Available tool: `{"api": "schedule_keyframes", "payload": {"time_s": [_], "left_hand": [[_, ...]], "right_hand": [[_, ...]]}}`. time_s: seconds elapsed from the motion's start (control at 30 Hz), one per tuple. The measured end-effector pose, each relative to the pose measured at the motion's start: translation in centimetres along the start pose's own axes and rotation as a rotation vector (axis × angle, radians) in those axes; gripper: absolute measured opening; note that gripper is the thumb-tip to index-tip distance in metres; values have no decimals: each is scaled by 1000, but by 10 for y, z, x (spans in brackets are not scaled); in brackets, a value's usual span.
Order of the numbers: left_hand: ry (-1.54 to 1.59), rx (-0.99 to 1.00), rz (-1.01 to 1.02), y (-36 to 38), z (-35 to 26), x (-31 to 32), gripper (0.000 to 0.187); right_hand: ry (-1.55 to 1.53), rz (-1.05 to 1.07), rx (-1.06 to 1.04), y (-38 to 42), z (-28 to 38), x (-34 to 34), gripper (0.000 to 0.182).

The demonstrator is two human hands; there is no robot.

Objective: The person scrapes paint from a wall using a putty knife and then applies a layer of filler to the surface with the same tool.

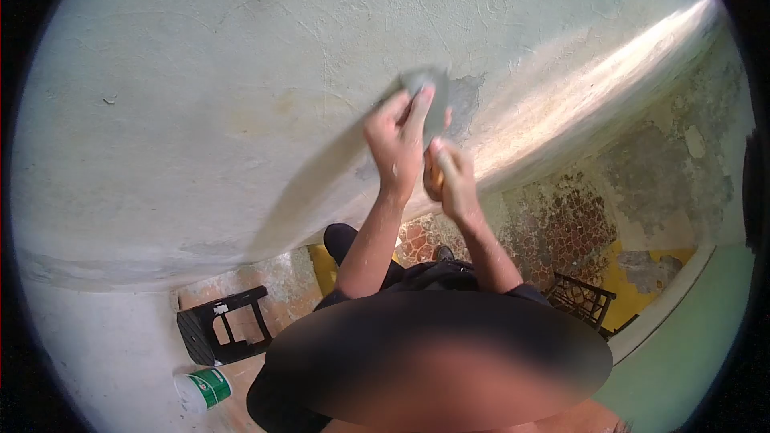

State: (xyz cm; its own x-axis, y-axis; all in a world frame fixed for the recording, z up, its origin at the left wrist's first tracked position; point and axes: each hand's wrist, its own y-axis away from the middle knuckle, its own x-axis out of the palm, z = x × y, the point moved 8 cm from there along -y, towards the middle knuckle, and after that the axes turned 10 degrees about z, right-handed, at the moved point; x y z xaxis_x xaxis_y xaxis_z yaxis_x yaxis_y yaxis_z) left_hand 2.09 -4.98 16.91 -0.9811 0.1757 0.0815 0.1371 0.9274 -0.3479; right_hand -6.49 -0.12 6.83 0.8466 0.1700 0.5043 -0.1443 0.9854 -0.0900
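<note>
A scraper with a grey blade (437, 108) and an orange-brown handle (433, 183) is held up against the pale wall (200, 96), somewhat blurred. Around the handle wraps my right hand (455, 180), closed. My left hand (397, 144) is higher up, its fingers gripping and pressing on the blade; the far side of that grip is hidden. Just right of the blade, a rough grey patch (468, 96) shows where the wall's coating is gone. White specks dot both hands and forearms.
Below left stand a black plastic stool (196, 335) and a white and green bucket (210, 387). A dark metal rack (581, 301) is at the lower right. Worn, patterned red tiles (573, 224) cover part of the floor, and a sunlit strip (593, 72) crosses the wall.
</note>
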Motion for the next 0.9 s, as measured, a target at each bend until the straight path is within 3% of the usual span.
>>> {"api": "schedule_keyframes", "payload": {"time_s": [0.13, 0.2, 0.3, 0.4, 0.53, 0.77, 0.9], "left_hand": [[36, 230, 130, -52, -66, 55, 25], [75, 243, 137, -61, -73, 68, 27], [-37, 169, 122, -37, -51, 56, 25], [32, -98, 59, 3, 10, 20, 31], [53, -260, -38, 39, 45, -12, 33], [83, -153, -84, 27, 29, -12, 31], [67, -155, -140, 28, 23, -7, 31]], "right_hand": [[7, -15, -234, -22, 100, 5, 42], [-8, 33, -217, -24, 114, -1, 44], [66, 0, -70, -9, 84, -19, 44], [111, -4, 140, 14, 23, -24, 43], [7, -6, 226, 36, -23, -7, 45], [-73, -37, 341, 34, -19, 12, 48], [-32, -76, 277, 35, -16, 14, 48]]}}
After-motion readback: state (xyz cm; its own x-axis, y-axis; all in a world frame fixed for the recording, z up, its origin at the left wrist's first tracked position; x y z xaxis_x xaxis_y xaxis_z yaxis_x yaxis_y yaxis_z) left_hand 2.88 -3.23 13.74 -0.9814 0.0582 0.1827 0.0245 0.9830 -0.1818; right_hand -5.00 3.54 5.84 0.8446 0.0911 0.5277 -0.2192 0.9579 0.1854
